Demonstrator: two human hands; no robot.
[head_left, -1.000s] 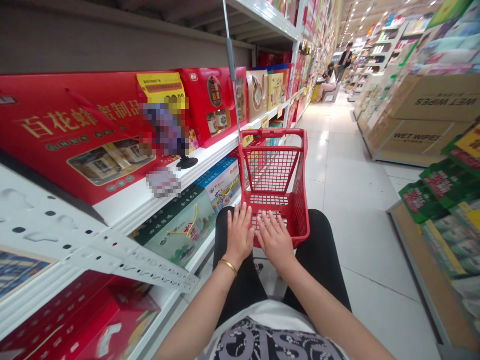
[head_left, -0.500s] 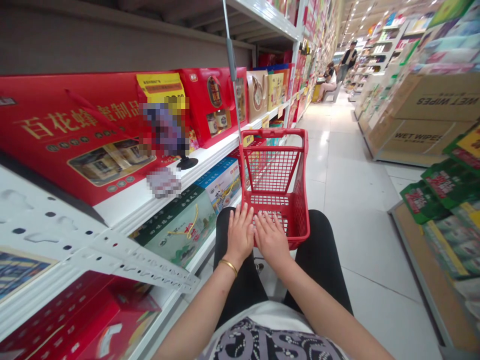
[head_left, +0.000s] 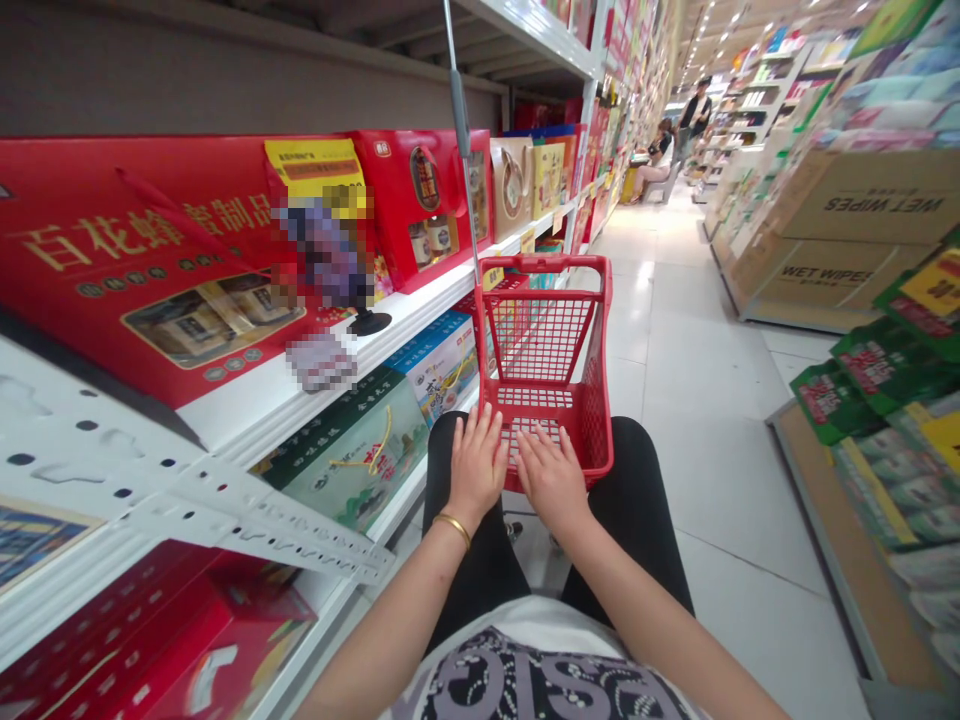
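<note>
A small red plastic shopping cart (head_left: 545, 397) stands right before my knees, with a grid back and slotted base and nothing visible inside. My left hand (head_left: 478, 463) is palm down with fingers stretched out, over the near left edge of the cart. Beside it, a small gap away, my right hand (head_left: 551, 472) lies flat over the cart's near edge, fingers pointing forward. Both hands hold nothing; whether they rest on the rim cannot be made out. A gold bangle (head_left: 454, 529) circles my left wrist. A thin metal pole (head_left: 460, 110) rises at the cart's left side.
Shelves on the left hold red gift boxes (head_left: 150, 260) and a green gift box (head_left: 360, 450); a white perforated bracket (head_left: 187, 480) juts out nearby. Wet-wipes cartons (head_left: 825, 275) and green packs (head_left: 892, 370) line the right. Two people are far down the tiled aisle (head_left: 660, 330).
My hands have moved slightly apart, the right one shifting a little to the right. The surroundings have drifted slightly left in view.
</note>
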